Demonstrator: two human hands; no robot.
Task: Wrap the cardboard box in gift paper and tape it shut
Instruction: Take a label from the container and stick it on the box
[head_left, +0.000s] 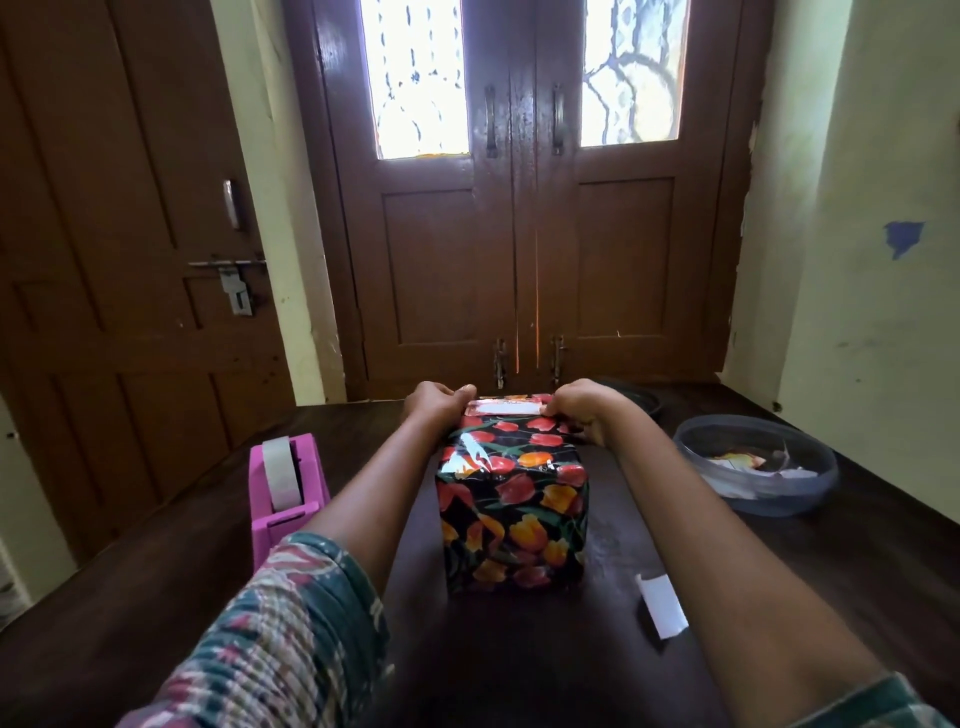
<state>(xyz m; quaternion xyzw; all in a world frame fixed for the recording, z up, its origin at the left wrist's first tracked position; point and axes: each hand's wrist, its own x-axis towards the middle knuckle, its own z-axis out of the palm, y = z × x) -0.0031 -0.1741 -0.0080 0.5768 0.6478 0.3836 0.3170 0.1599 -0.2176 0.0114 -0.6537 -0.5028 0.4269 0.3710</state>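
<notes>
White tape piece (662, 605) lies near right on dark table (156, 597). Floral-wrapped box (511, 499) stands centre, pink tape dispenser (288, 488) left, bowl (756, 470) right. Left hand (436, 402) and right hand (584, 410) grip the box's far top edge, fingers curled, at the tape strip (508, 409) ends.

Box (511, 499) mid-surface (156, 587); tape dispenser (287, 493) to its left, bowl (756, 470) right, paper strip (664, 605) near right

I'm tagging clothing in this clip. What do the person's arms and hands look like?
The left hand and right hand are bare, with no gloves or watch visible. The left sleeve is fabric patterned in teal, maroon and cream, ending near the elbow. Only a teal-patterned sliver of the right sleeve shows.
</notes>
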